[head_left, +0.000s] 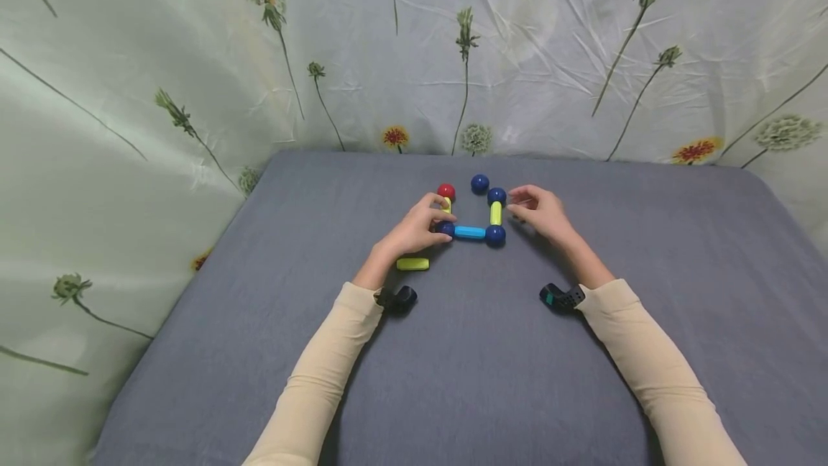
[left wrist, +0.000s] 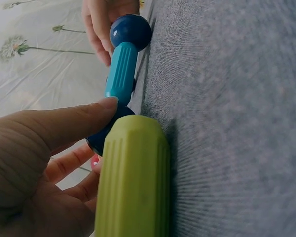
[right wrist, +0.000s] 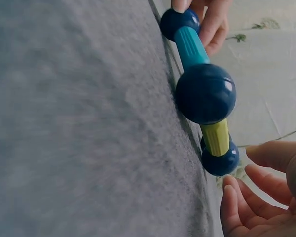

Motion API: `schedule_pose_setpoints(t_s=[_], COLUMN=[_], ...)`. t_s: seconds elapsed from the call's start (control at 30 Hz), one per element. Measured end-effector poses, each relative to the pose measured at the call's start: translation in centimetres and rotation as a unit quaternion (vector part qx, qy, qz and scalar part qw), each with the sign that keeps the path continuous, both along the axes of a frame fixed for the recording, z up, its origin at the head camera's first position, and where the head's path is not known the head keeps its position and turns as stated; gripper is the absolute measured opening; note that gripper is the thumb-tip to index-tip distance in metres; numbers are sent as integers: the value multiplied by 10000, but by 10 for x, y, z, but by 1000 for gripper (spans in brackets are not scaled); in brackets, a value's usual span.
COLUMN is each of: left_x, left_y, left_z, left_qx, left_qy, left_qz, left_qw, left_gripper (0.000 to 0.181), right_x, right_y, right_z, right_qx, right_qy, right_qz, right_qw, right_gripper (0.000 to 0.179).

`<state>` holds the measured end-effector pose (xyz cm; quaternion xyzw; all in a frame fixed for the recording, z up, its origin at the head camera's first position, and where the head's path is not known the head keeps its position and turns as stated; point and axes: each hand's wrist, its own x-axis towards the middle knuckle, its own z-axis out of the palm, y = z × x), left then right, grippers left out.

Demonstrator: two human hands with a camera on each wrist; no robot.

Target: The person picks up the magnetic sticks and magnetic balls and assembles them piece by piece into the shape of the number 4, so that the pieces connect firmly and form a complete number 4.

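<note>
While the left hand point(head_left: 414, 229) pinches 1 dark blue ball point(right wrist: 177, 26), perhaps to steady the light blue rod point(head_left: 470, 233) joined to it on the grey table point(head_left: 479, 365), the right hand point(head_left: 542, 214), its fingers relaxed, holds nothing just beside the right yellow-green rod point(head_left: 496, 213).

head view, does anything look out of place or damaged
Nothing looks damaged or spilled. Mildly odd: a yellow rod lies on the near side of the left hand with no ball on either end, while the blue rod has one at both. The farthest blue ball shows no rod on it either.
</note>
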<state>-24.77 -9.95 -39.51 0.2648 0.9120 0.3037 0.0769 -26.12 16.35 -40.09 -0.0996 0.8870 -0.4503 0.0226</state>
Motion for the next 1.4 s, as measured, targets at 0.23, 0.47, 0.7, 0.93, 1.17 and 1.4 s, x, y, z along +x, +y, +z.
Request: schedule_pose_setpoints(t_s=[0.23, 0.47, 0.7, 0.93, 1.17, 1.4], left_x=[-2, 1, 0, -1, -1, 2], left_y=[-2, -2, -2, -2, 0, 0], left_z=[-1, -3, -7, -4, -1, 0], left_qx=[1, 65, 144, 229, 140, 218], left_qy=[0, -98, -29, -30, 7, -151], left_qz=[-52, 4, -18, -43, -20, 64], left_qw=[10000, 9999, 9999, 9997, 9999, 9996], left_gripper=[34, 34, 33, 32, 30, 31], right_x=[13, 35, 53, 63, 70, 75], right_y=[-3, -22, -45, -62, -78, -93], right_z=[4, 10, 15, 14, 14, 13], right_qx=[299, 198, 118, -20, -26, 312], right_qy=[609, 965, 1069, 1092, 961, 982], right_qz=[-100, 325, 824, 1427, 1953, 2312], right_qw=[9976, 9946, 9908, 9837, 9760, 9674], right_gripper=[25, 18, 15, 13, 15, 20])
